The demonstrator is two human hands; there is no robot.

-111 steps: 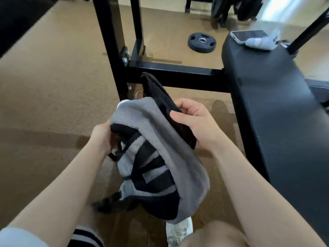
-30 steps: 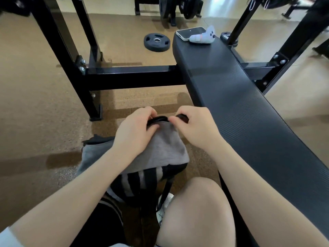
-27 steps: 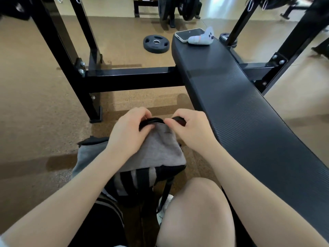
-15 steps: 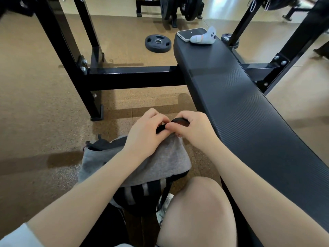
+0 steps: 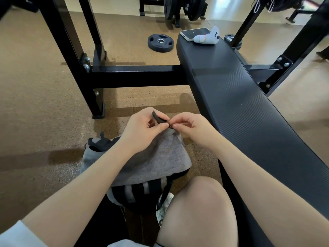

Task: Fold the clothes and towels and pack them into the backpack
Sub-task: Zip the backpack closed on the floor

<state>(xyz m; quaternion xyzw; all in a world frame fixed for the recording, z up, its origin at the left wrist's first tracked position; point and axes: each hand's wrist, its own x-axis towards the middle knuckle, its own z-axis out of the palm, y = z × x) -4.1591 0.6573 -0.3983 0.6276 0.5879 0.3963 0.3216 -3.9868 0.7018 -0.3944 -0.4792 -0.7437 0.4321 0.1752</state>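
A grey backpack (image 5: 156,161) with black and grey striped straps stands on the floor between my knees. Both hands meet at its top. My left hand (image 5: 142,129) pinches a short black strap or tab (image 5: 159,119) on the bag's top edge. My right hand (image 5: 190,127) pinches a small dark zipper pull right beside it. The bag's mouth looks drawn together. No loose clothes or towels show; whatever is inside the bag is hidden.
A long black padded bench (image 5: 249,107) runs along my right. At its far end lie a phone (image 5: 195,33) and a white controller (image 5: 207,37). The black rack frame (image 5: 135,77) crosses in front. A weight plate (image 5: 160,42) lies on the brown floor.
The bag was tilted up in my hands, and it now rests lower on the floor. Over the last second my fingertips have closed together at its top, pinching the strap and pull.
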